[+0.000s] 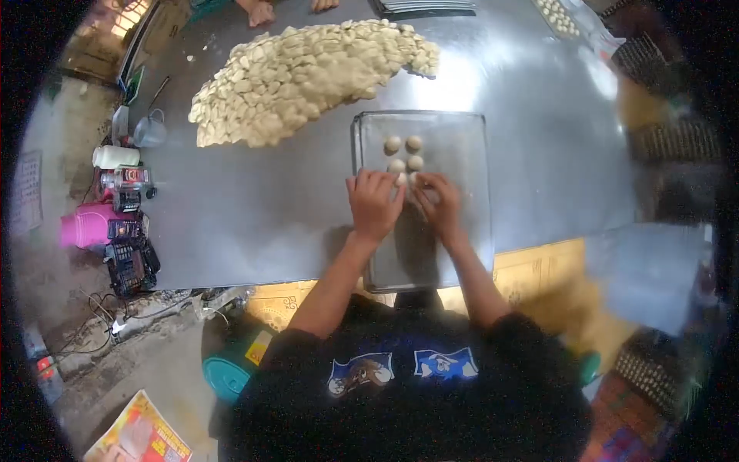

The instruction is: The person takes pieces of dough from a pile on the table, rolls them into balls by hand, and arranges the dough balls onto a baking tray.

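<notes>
A shallow metal tray (466, 154) lies on the table in front of me, with several small round dough balls (414, 142) in two columns in its upper half. My left hand (372, 204) is over the tray, its curled fingers closed around a dough ball (400, 179) in the left column. Beside it, my right hand (441, 204) pinches another ball at the right column, mostly hidden by the fingertips. Beyond the tray, a large spread heap of cut dough pieces (300, 73) covers the table.
The metal table (223, 208) carries a clear measuring jug (150, 129), a white jar (115, 157) and a pink container (88, 225) along its left edge. Another person's hand (262, 13) rests at the far edge. Another tray of dough balls (558, 17) stands far right.
</notes>
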